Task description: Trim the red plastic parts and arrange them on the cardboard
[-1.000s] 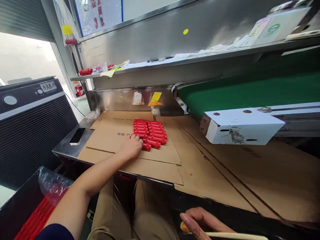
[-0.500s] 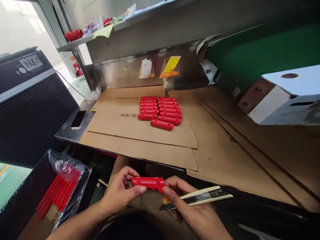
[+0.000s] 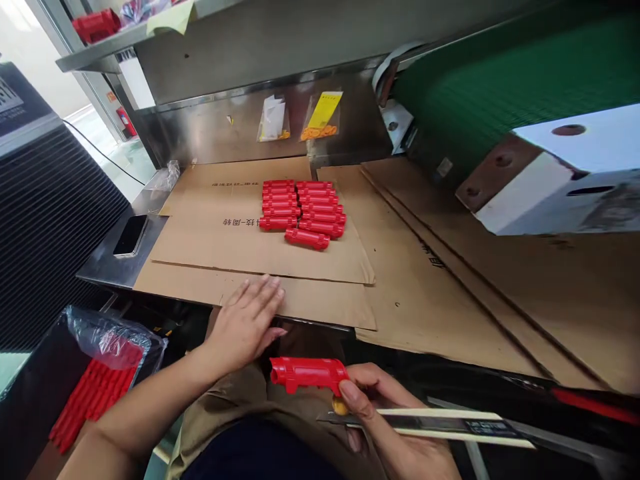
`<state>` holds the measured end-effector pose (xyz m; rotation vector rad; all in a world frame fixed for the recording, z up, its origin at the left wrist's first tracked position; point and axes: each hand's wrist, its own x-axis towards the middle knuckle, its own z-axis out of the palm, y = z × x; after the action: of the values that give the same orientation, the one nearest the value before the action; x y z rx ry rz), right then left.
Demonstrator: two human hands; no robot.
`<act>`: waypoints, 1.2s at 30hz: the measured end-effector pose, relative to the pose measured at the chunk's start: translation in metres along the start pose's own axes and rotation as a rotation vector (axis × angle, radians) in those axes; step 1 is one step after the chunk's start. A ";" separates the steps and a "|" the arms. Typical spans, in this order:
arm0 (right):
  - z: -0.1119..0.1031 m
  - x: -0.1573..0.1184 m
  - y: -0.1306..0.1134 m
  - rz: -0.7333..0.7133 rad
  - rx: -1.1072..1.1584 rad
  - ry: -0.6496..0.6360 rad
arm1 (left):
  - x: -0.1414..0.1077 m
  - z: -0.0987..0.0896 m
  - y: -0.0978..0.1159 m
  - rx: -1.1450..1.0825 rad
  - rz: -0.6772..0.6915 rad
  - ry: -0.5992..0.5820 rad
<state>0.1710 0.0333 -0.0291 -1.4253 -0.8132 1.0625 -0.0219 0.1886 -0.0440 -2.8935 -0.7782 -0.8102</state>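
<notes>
Left hand: the left hand (image 3: pixel 246 327) is spread palm down with nothing in it, fingers lying over the front edge of the cardboard (image 3: pixel 210 250); whether it presses on the sheet, I cannot tell.
Right hand: the right hand (image 3: pixel 400 427) holds a red part (image 3: pixel 310 373) by its right end between thumb and fingers, with a cream-and-black cutter (image 3: pixel 450 423) lying along the same hand.
Red part in hand: roughly level, in front of the surface (image 3: pixel 100 263) and above the person's lap, apart from the left hand.
Orange piece: a small orange piece (image 3: pixel 340 405) sits just under the right thumb tip, by the cutter's narrow end.
Red rows: more red parts (image 3: pixel 324 217) lie side by side in two columns on the cardboard, with one slanted red part (image 3: pixel 307 239) nearest the person.
Phone: a phone (image 3: pixel 131 235) lies on the bare metal at the left.
Bin: a dark bin (image 3: pixel 30 387) at lower left holds red pieces (image 3: pixel 95 393) and clear plastic (image 3: pixel 100 337).
Conveyor: a green belt (image 3: pixel 490 87) runs at upper right, behind a white bracket (image 3: pixel 565 173).
</notes>
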 end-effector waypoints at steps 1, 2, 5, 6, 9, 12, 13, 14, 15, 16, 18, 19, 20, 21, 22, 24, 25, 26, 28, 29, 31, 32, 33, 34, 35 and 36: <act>-0.001 0.000 0.001 0.013 0.008 0.007 | 0.004 0.010 -0.005 0.028 0.087 -0.001; -0.001 -0.001 0.002 0.024 0.015 0.016 | 0.006 0.020 -0.009 0.038 0.147 0.034; -0.001 0.003 0.004 0.048 0.024 0.026 | 0.005 0.040 -0.012 0.007 0.194 0.193; -0.001 0.005 0.003 0.063 0.026 0.019 | 0.005 0.042 -0.012 -0.007 0.190 0.227; -0.001 0.014 -0.003 0.125 0.045 -0.002 | 0.004 0.032 -0.009 -0.046 0.176 0.236; 0.000 0.020 -0.008 0.170 0.062 0.003 | -0.005 0.008 0.000 -0.183 0.091 0.183; 0.001 0.021 -0.008 0.179 0.064 0.007 | -0.011 0.001 0.007 -0.270 0.002 0.187; 0.002 0.022 -0.007 0.182 0.061 0.010 | -0.019 -0.005 0.015 -0.391 -0.123 0.219; 0.003 0.022 -0.004 0.178 0.051 0.010 | -0.027 -0.009 0.025 -0.543 -0.286 0.238; 0.005 0.021 -0.001 0.170 0.037 0.007 | -0.034 -0.012 0.036 -0.707 -0.449 0.231; 0.009 0.019 0.005 0.148 0.008 -0.002 | -0.042 -0.011 0.057 -0.978 -0.731 0.164; 0.011 0.018 0.008 0.140 -0.002 -0.006 | -0.043 -0.010 0.065 -1.061 -0.843 0.138; 0.013 0.016 0.010 0.127 -0.016 -0.010 | -0.043 -0.008 0.072 -1.116 -0.932 0.127; 0.014 0.015 0.012 0.108 -0.035 -0.012 | -0.041 -0.006 0.076 -1.154 -1.002 0.131; 0.016 0.013 0.014 0.083 -0.058 -0.013 | -0.038 -0.005 0.079 -1.192 -1.053 0.139; 0.017 0.008 0.017 0.023 -0.111 -0.012 | -0.034 -0.003 0.080 -1.298 -1.103 0.132; 0.018 0.006 0.018 -0.006 -0.135 -0.011 | -0.033 -0.003 0.079 -1.350 -1.116 0.120; 0.018 0.003 0.020 -0.029 -0.154 -0.010 | -0.033 -0.004 0.078 -1.391 -1.129 0.111; 0.017 -0.002 0.023 -0.075 -0.190 -0.009 | -0.035 -0.005 0.076 -1.427 -1.165 0.121; 0.016 -0.003 0.025 -0.104 -0.217 -0.006 | -0.037 -0.006 0.076 -1.423 -1.181 0.134; 0.014 -0.005 0.028 -0.168 -0.279 0.008 | -0.042 -0.007 0.077 -1.407 -1.169 0.158; 0.013 -0.005 0.029 -0.199 -0.309 0.016 | -0.045 -0.008 0.078 -1.398 -1.136 0.164; 0.011 -0.004 0.030 -0.228 -0.335 0.022 | -0.048 -0.008 0.079 -1.385 -1.089 0.173; 0.011 -0.004 0.031 -0.254 -0.353 0.022 | -0.050 -0.008 0.080 -1.368 -1.037 0.187; 0.010 -0.003 0.032 -0.279 -0.366 0.016 | -0.051 -0.009 0.081 -1.351 -0.994 0.206; 0.010 -0.003 0.033 -0.305 -0.376 0.004 | -0.052 -0.008 0.083 -1.333 -0.971 0.228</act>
<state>0.1574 0.0300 -0.0611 -1.5481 -1.2309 0.6955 -0.0252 0.0910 -0.0548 -2.9076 -2.3888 -2.4601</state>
